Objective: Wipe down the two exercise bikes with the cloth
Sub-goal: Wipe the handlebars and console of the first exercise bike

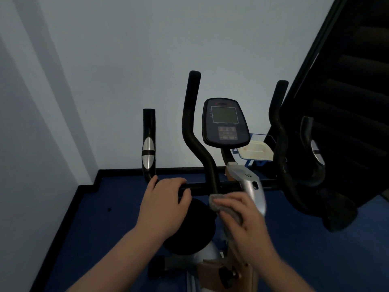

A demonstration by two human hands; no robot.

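An exercise bike (248, 186) with black handlebars, a silver stem and a dark console (224, 122) stands right in front of me. My left hand (166, 205) grips the horizontal black handlebar (202, 188) left of the stem. My right hand (244, 224) holds a grey cloth (219, 204) and presses it against the base of the upright handle, beside the silver stem. Only one bike is in view.
A white wall rises behind the bike, with a corner at the left. The floor (101, 218) is blue with a black skirting. A blue tray holding a white container (255, 151) sits behind the console. A dark staircase (347, 102) rises on the right.
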